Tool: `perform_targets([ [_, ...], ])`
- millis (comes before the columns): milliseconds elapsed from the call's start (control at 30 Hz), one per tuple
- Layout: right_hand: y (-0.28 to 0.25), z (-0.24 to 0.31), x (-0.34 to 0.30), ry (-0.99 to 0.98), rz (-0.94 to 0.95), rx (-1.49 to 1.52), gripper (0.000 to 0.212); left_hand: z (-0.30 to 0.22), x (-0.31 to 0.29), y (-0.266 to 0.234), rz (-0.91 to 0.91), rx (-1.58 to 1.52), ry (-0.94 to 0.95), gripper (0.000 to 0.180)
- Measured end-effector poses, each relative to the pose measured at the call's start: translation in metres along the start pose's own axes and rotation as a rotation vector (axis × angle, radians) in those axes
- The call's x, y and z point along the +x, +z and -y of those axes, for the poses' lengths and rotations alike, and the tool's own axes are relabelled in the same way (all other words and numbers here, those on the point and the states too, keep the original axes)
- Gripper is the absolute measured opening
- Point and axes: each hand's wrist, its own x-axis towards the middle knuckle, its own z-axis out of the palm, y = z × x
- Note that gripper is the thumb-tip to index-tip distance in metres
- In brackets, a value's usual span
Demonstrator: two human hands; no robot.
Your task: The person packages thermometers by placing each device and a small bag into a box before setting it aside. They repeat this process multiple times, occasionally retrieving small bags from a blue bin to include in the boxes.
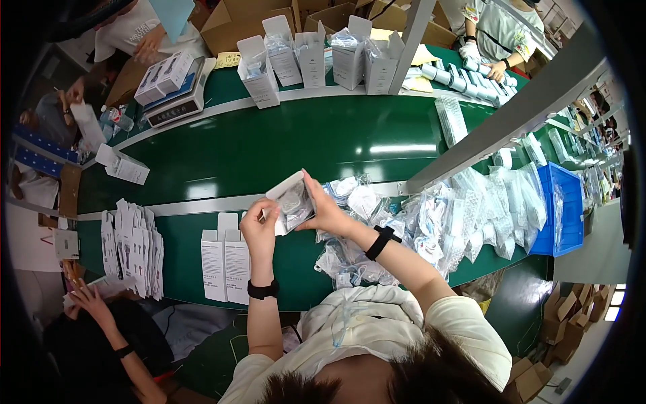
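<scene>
A small white carton [280, 225] is held up over the near green bench, its top flap raised. Inside it lies something in a clear plastic bag [294, 202], with a coiled white cord faintly showing. My left hand [258, 225] grips the carton's left edge, thumb and fingers closed on it. My right hand [326, 207] holds the opposite side, the fingers reaching up along the wall. Just right of that hand spreads a heap of bagged white cables [363, 200]. Two upright white cartons [225, 262] with open flaps stand to the left of my left forearm.
Flattened white cartons [132, 249] are stacked at the left. Bubble-wrap pouches [474, 209] and a blue crate [570, 209] lie to the right. Across the green conveyor belt [269, 141] stand several filled cartons [313, 60]. A slanted metal post [501, 118] rises at right. Other people work around.
</scene>
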Motion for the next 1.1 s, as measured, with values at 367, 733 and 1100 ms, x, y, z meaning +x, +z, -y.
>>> perform_targets([
  [367, -0.124, -0.057, 0.120, 0.060, -0.381, -0.110, 0.098, 0.030, 0.006, -0.093, 0.432, 1.364, 0.149, 0.033],
  [733, -0.025, -0.002, -0.009, 0.208, -0.039, 0.213, 0.081, -0.025, -0.038, -0.019, 0.330, 0.575, 0.162, 0.031],
  [1100, -0.173, 0.054, -0.121, 0.151, -0.923, 0.584, 0.027, -0.014, -0.051, 0.051, 0.630, -0.277, -0.312, 0.063],
])
